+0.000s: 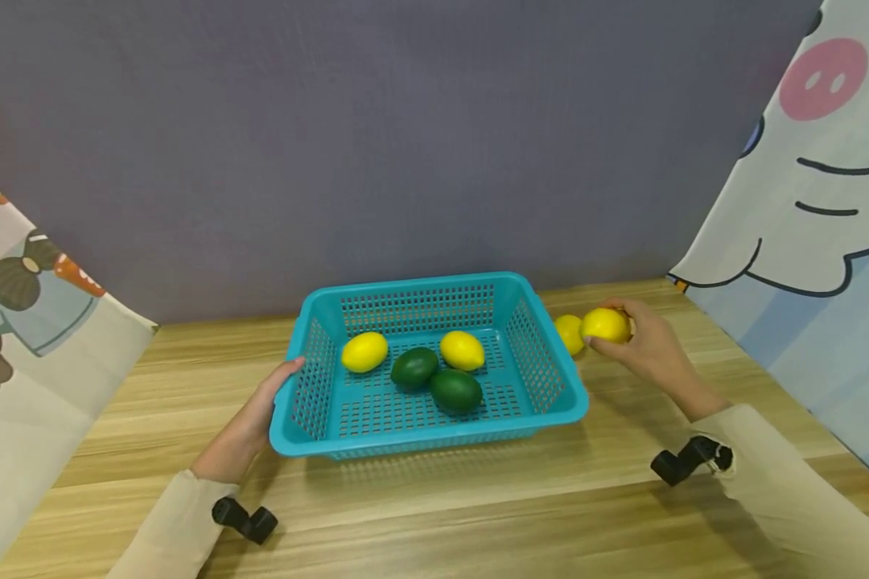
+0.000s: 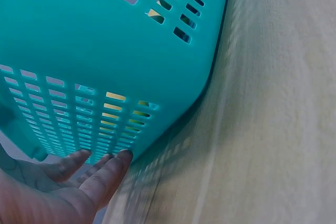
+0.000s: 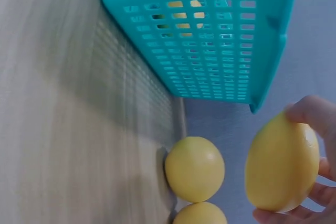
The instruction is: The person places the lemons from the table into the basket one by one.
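My right hand (image 1: 648, 342) grips a lemon (image 3: 281, 163) between thumb and fingertips, raised to the right of a turquoise basket (image 1: 434, 438). Near the basket's right side two more lemons (image 3: 194, 169) lie on the table; in the head view, the held one partly covers them. On the basket's left side my left hand (image 1: 249, 418) holds the edge, its thumb over the rim and its fingers (image 2: 107, 179) against the perforated outer wall. Inside lie two lemons (image 1: 364, 352) and two dark green, avocado-like fruits (image 1: 457, 392), grouped around the middle.
The wooden table (image 1: 420, 515) meets a grey upright panel (image 1: 420, 145) behind the basket. Cartoon-printed sheets stand at the left (image 1: 36, 338) and right (image 1: 804, 225). A small black camera mount is strapped to each sleeve.
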The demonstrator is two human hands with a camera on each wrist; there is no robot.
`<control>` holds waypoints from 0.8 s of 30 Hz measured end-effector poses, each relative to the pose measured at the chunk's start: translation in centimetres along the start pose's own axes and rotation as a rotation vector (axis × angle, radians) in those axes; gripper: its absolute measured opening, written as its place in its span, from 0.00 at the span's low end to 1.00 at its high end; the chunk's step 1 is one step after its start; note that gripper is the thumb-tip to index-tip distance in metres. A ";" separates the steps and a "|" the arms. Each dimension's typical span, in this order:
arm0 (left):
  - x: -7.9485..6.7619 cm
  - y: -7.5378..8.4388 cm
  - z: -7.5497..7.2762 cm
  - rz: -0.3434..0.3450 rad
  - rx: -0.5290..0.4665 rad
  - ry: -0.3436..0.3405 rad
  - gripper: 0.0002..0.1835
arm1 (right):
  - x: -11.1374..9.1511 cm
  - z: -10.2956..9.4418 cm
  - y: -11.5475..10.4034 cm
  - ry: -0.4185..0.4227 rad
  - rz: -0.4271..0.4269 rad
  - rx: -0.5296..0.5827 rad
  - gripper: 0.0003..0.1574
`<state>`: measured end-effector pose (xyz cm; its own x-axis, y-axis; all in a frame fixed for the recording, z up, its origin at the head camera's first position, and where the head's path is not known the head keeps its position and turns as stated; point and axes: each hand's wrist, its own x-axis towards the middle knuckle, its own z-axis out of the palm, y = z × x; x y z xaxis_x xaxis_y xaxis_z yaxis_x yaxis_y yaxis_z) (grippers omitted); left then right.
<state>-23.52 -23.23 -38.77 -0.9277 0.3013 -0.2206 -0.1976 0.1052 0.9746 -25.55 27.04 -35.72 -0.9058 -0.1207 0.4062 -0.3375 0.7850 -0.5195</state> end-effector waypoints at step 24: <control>0.0 0.2 -0.1 0.002 0.016 -0.009 0.39 | 2.3 -1.7 -3.8 -0.094 0.016 0.147 0.35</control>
<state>-23.62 -23.27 -38.57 -0.9252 0.3099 -0.2191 -0.1906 0.1199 0.9743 -25.88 24.86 -31.52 -0.9289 -0.1709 0.3287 -0.3508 0.6908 -0.6322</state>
